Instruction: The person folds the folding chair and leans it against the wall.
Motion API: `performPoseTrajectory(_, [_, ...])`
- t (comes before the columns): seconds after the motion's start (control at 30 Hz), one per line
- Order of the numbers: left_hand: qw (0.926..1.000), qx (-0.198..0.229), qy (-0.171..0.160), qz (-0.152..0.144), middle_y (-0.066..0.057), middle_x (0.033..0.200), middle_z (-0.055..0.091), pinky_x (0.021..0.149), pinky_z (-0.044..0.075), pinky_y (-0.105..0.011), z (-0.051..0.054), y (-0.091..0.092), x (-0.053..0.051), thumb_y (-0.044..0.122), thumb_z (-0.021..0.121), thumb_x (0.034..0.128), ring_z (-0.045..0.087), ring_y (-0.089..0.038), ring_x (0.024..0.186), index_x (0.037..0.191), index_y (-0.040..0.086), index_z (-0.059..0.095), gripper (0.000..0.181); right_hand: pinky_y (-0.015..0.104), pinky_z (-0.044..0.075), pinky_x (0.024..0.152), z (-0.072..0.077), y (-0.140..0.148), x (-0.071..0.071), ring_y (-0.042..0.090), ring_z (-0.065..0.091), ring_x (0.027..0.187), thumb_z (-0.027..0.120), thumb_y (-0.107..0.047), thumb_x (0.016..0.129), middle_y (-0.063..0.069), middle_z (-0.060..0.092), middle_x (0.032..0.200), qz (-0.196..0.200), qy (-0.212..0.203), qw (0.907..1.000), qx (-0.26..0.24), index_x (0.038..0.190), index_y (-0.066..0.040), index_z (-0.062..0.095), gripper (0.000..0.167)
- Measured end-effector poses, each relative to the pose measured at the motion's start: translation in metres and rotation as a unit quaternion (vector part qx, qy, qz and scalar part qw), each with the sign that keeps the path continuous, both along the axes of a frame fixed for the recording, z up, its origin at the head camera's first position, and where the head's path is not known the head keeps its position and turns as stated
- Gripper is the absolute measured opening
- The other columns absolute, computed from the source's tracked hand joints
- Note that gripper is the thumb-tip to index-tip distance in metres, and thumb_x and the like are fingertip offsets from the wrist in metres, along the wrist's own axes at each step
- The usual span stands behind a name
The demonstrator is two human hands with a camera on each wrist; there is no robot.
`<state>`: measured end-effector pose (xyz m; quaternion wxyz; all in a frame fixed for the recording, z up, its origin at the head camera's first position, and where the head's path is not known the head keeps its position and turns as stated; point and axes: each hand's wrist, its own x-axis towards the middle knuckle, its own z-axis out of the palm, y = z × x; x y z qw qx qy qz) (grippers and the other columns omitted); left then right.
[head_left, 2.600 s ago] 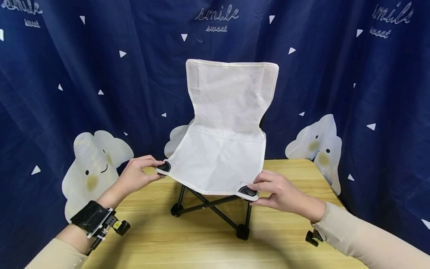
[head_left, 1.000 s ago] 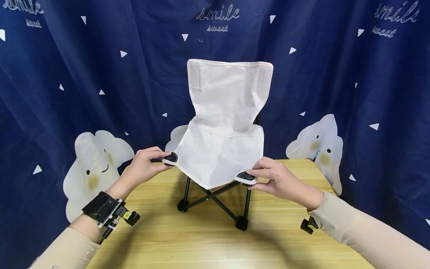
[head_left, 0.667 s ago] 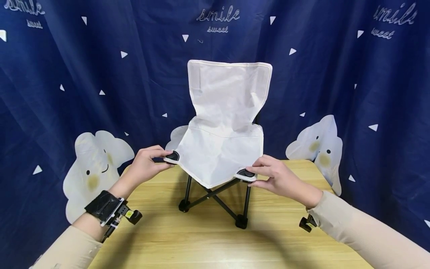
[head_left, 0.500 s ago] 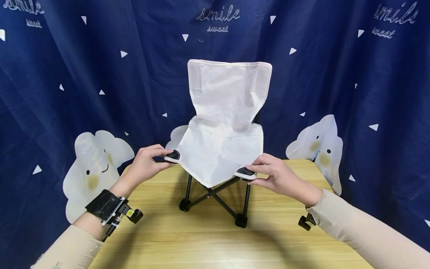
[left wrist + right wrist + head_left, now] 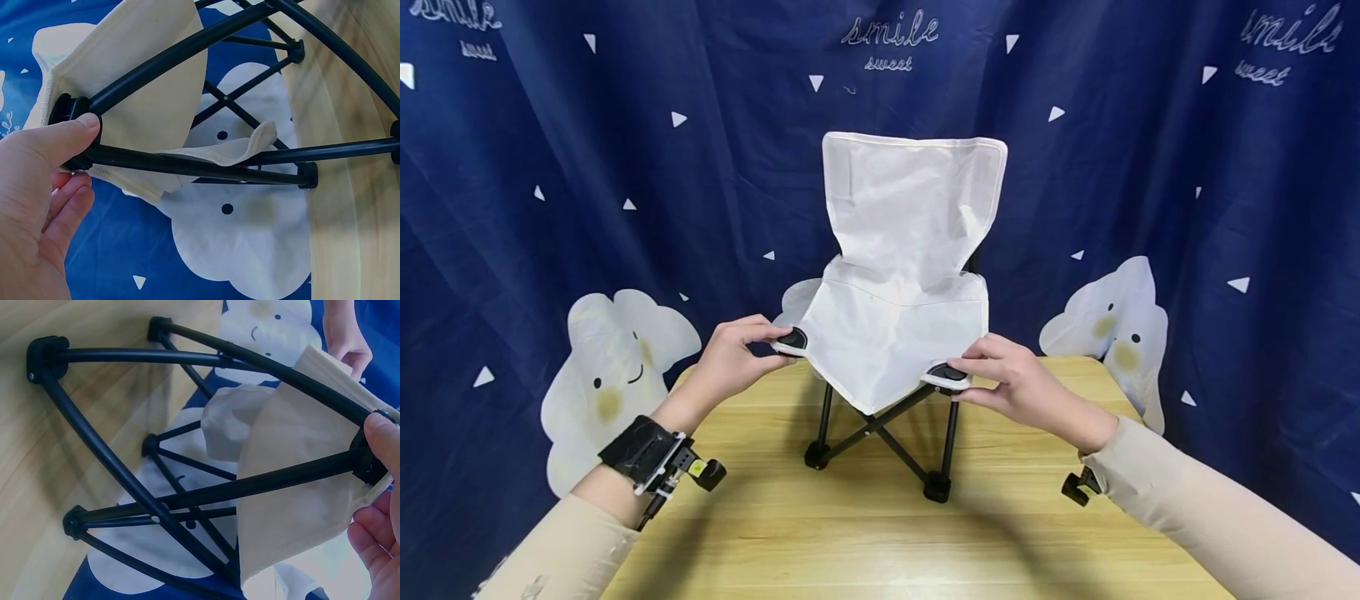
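Note:
A white fabric folding chair (image 5: pixel 887 333) with a black tube frame stands upright on the table. My left hand (image 5: pixel 735 357) pinches the chair's front left seat corner, where a black corner piece (image 5: pixel 793 338) sits. At the front right corner my right hand (image 5: pixel 1018 385) pinches the other black corner piece (image 5: pixel 947 372). From below, the left wrist view shows the left thumb (image 5: pixel 87 122) pressed on the corner joint, with black tubes (image 5: pixel 187 164) running from it. The right wrist view has the right thumb (image 5: pixel 381 434) against its corner joint. The seat sags along its middle.
The wooden table (image 5: pixel 850 550) lies under the chair's black feet (image 5: pixel 937 487). Close behind hangs a dark blue curtain (image 5: pixel 737 167) with white clouds and triangles. Small cameras (image 5: pixel 707 473) are strapped to both wrists.
Both hands have moved inward and farther up in the head view, still holding the seat corners. The front corners and legs have drawn closer together, and the seat now sags more.

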<state>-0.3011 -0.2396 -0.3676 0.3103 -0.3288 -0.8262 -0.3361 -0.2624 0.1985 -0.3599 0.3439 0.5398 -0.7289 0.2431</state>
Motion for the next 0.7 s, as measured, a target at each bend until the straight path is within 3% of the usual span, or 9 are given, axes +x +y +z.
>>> performPoseTrajectory(0.13, [1.0000, -0.001, 0.005, -0.002, -0.001, 0.084, 0.075, 0.075, 0.047, -0.009, 0.002, 0.001, -0.001, -0.007, 0.099, 0.0676, 0.066, -0.018, 0.076, 0.107, 0.004, 0.087, 0.043, 0.025, 0.052, 0.069, 0.002, -0.002, -0.001, 0.017, 0.063, 0.082, 0.067, -0.043, 0.105, 0.008, 0.072, 0.098, 0.003, 0.007, 1.0000, -0.003, 0.113, 0.001, 0.082, 0.047])
performPoseTrajectory(0.33, [1.0000, 0.003, 0.008, 0.002, -0.002, 0.084, 0.075, 0.075, 0.046, -0.010, 0.006, 0.005, 0.000, -0.008, 0.099, 0.0672, 0.062, -0.010, 0.079, 0.106, 0.003, 0.087, 0.043, 0.025, 0.051, 0.068, 0.006, -0.006, -0.002, 0.017, 0.063, 0.081, 0.066, -0.045, 0.105, 0.007, 0.072, 0.098, -0.003, 0.010, 0.9999, -0.008, 0.114, -0.001, 0.083, 0.047])
performPoseTrajectory(0.53, [0.9999, 0.006, 0.011, -0.009, -0.005, 0.085, 0.077, 0.079, 0.047, -0.009, 0.012, 0.011, -0.001, -0.008, 0.098, 0.0686, 0.068, -0.018, 0.080, 0.106, 0.002, 0.086, 0.041, 0.026, 0.049, 0.066, 0.010, -0.008, -0.003, 0.017, 0.062, 0.080, 0.071, -0.042, 0.102, 0.008, 0.072, 0.097, -0.003, 0.009, 0.9998, -0.015, 0.114, -0.002, 0.083, 0.043])
performPoseTrajectory(0.63, [0.9998, 0.008, 0.015, -0.013, -0.005, 0.085, 0.077, 0.079, 0.048, -0.008, 0.013, 0.014, -0.002, -0.008, 0.097, 0.0688, 0.069, -0.018, 0.081, 0.106, 0.002, 0.086, 0.040, 0.025, 0.049, 0.064, 0.012, -0.009, -0.004, 0.017, 0.061, 0.080, 0.088, -0.026, 0.092, 0.009, 0.072, 0.098, -0.002, 0.012, 0.9998, -0.014, 0.115, -0.001, 0.082, 0.034])
performPoseTrajectory(0.7, [0.9997, 0.008, 0.017, -0.014, -0.005, 0.085, 0.077, 0.079, 0.048, -0.008, 0.014, 0.015, -0.002, -0.009, 0.097, 0.0689, 0.069, -0.018, 0.081, 0.106, 0.002, 0.086, 0.040, 0.025, 0.049, 0.064, 0.013, -0.009, -0.005, 0.018, 0.061, 0.080, 0.096, -0.012, 0.080, 0.009, 0.072, 0.098, -0.004, 0.013, 0.9998, -0.013, 0.115, -0.001, 0.082, 0.039])
